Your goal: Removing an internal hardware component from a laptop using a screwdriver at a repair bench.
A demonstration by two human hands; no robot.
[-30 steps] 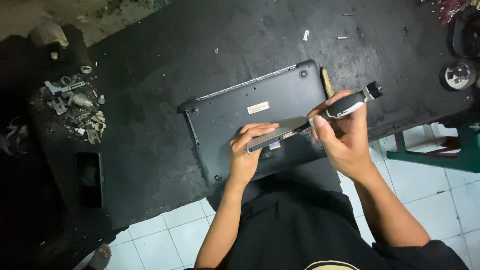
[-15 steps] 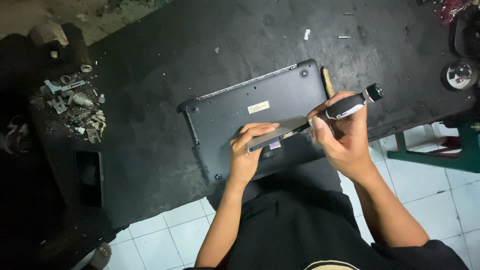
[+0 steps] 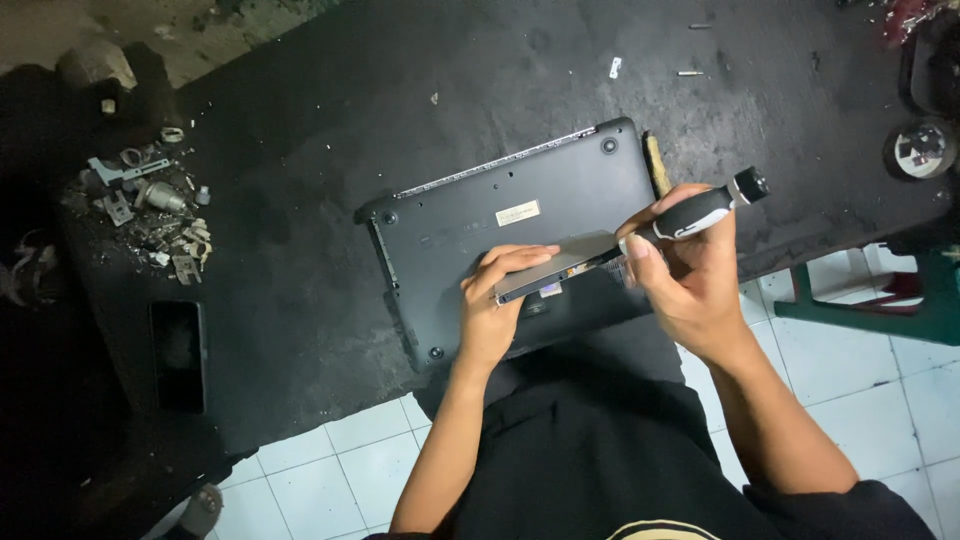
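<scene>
A dark laptop (image 3: pixel 500 235) lies upside down on the black worktable (image 3: pixel 330 180), its base facing up with a small pale label near the middle. My left hand (image 3: pixel 495 310) grips a thin flat silver drive (image 3: pixel 560 263) held edge-up just above the laptop's near side. My right hand (image 3: pixel 690 275) is closed around a screwdriver (image 3: pixel 705 208) with a black and grey handle, its tip hidden at the right end of the drive.
A heap of small metal parts and screws (image 3: pixel 150 215) lies at the table's left. A black phone (image 3: pixel 178 355) rests near the left front edge. A round part (image 3: pixel 920 148) sits far right, a green stool (image 3: pixel 890 290) on the white tiled floor.
</scene>
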